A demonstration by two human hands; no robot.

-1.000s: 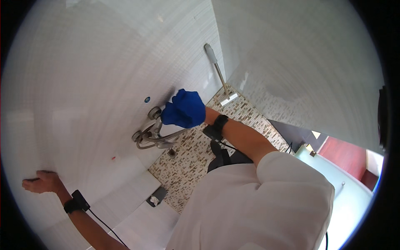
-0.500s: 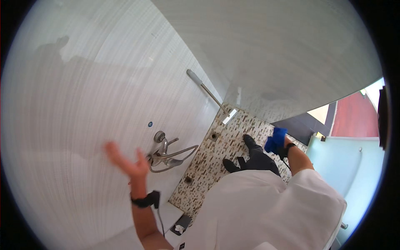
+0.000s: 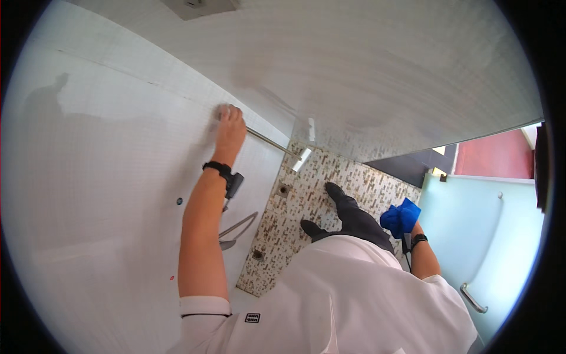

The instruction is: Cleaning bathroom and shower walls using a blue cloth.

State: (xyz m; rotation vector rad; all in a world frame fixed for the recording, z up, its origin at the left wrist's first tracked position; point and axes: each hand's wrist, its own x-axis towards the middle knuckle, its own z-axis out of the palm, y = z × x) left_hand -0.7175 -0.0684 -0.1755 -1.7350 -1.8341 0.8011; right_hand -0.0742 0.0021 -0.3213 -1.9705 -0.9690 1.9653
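Left hand (image 3: pixel 229 127) is raised against the white tiled wall (image 3: pixel 106 177), its fingers curled down over the near end of a slim chrome rail (image 3: pixel 272 143); whether the rail is fully gripped or only pressed on cannot be told, since the fingertips are hidden. From that hand the rail's long axis is seen running rightward and slightly down to a chrome bracket (image 3: pixel 302 159) near the corner, so the rail lies directly under and to the right of the left hand, which is by far the nearer one. A black wrist strap (image 3: pixel 219 170) is worn on the left forearm, and below it chrome tap fittings (image 3: pixel 236 230) are mounted on the wall. Further right, a mosaic floor (image 3: pixel 306 200) with a small drain (image 3: pixel 284 190) is seen, and dark shoes (image 3: pixel 333 192) are planted on it. Right hand (image 3: pixel 408 227) is held low at the person's side, well apart from the rail, closed around a bunched blue cloth (image 3: pixel 400 217). A pale glass door (image 3: pixel 489 236) with a handle stands at the far right.
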